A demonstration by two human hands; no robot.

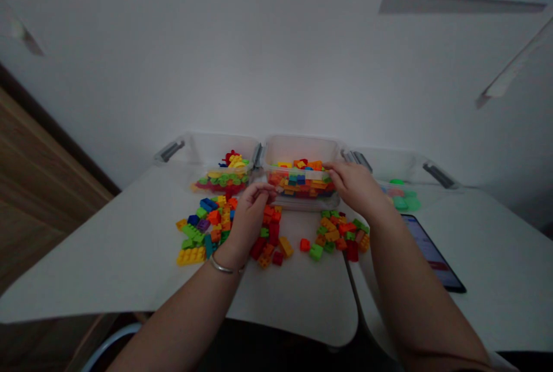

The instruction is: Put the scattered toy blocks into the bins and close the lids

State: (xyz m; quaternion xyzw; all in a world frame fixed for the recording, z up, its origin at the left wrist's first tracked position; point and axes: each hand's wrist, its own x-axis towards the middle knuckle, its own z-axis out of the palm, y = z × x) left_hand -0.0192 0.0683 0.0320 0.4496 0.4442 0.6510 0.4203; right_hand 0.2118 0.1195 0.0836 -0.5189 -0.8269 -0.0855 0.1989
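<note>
Three clear plastic boxes stand in a row against the wall. The middle box (302,150) is full of coloured bricks. My left hand (250,211) rests at its front left corner, fingers curled, over a loose heap of bricks (216,225). What it holds, if anything, is hidden. My right hand (356,188) grips the middle box's right front edge, fingers closed over the rim. A silver bangle sits on my left wrist.
The left box (203,150) holds more coloured bricks; the right box (389,162) holds green and pink pieces. A second pile of bricks (339,234) lies under my right forearm. A phone (432,254) with a lit screen lies at the right. A seam splits two tabletops.
</note>
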